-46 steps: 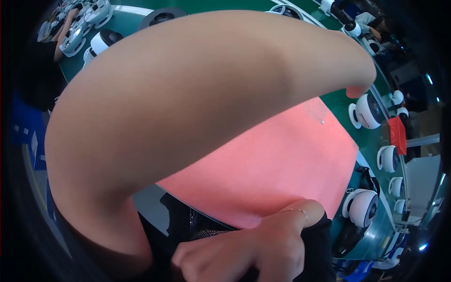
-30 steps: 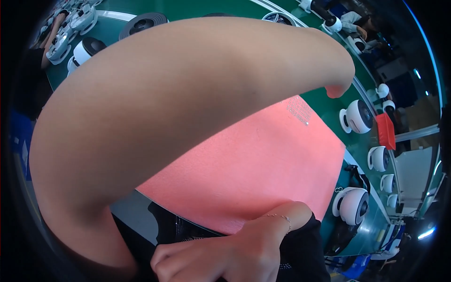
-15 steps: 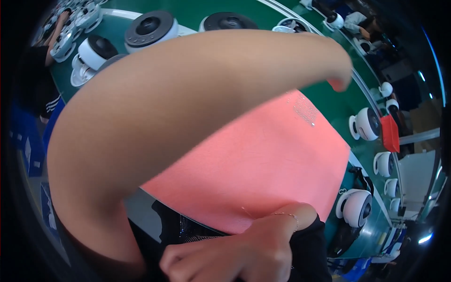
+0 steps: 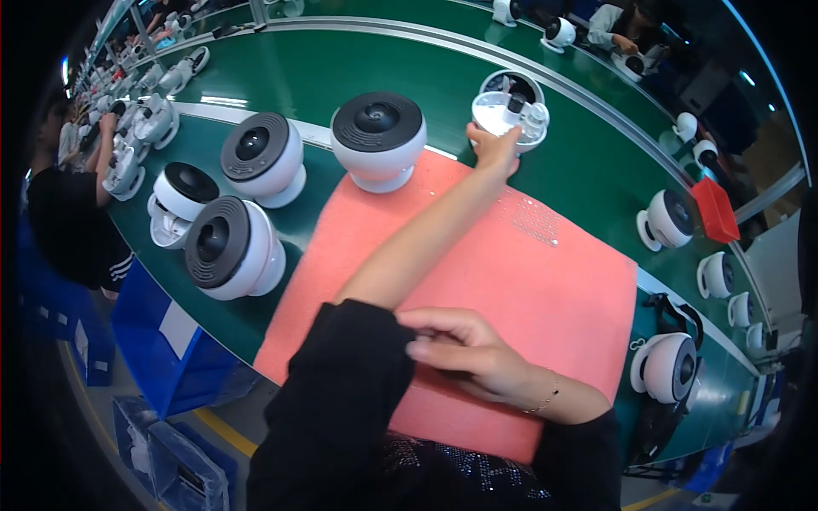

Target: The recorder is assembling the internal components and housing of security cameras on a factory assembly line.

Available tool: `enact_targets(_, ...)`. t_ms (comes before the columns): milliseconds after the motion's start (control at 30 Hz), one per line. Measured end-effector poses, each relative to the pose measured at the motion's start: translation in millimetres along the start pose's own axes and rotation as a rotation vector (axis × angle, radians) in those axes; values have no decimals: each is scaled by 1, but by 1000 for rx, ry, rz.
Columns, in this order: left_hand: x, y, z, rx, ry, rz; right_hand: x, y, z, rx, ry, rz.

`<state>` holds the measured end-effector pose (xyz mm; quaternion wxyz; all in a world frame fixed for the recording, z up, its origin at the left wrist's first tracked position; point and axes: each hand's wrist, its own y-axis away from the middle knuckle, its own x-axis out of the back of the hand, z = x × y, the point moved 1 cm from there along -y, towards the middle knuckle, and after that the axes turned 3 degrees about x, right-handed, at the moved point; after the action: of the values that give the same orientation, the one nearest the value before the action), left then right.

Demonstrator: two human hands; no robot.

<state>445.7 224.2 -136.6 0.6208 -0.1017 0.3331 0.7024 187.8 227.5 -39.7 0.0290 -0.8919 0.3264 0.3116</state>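
Note:
My left arm reaches across a pink foam mat (image 4: 588,315), and my left hand (image 4: 496,153) is closed on the near edge of an open white round housing (image 4: 486,115). A dark part and clear round parts show inside it. This housing lies at the green belt beyond the mat. My right hand (image 4: 473,353) stays low over the mat, fingers loosely bent and apart, its fingertips at the rolled black sleeve (image 4: 354,375) of my left arm. Nearest on the mat's far-left corner stands a round white fan-like unit (image 4: 379,140) with a dark ringed front.
More white units (image 4: 234,247) stand left of the mat, others (image 4: 665,220) along the right. A red bin (image 4: 714,210) sits beyond those. Blue crates (image 4: 166,341) are at lower left. A person in black (image 4: 72,217) works at far left, another (image 4: 618,34) at upper right.
My left arm, which crossed close before the view, now stretches forward with its hand on the white housing. My right hand has come up from the lower edge to the left sleeve. The view has shifted.

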Motion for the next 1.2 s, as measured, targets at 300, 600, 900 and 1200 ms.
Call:
enact_targets(300, -2, 19, -4, -5, 119, -83, 39, 29, -15, 127, 585, 188)
enact_targets(600, 72, 90, 80, 66, -394, -344, 88, 67, -60, 517, 2034, 791)
enact_targets(900, 73, 130, 105, 67, -628, -380, 105, 97, -34, 566, 2362, 499)
enact_targets(1200, 26, 118, 61, 316, -1237, -1205, 55, 164, -34, 507, 883, 394)
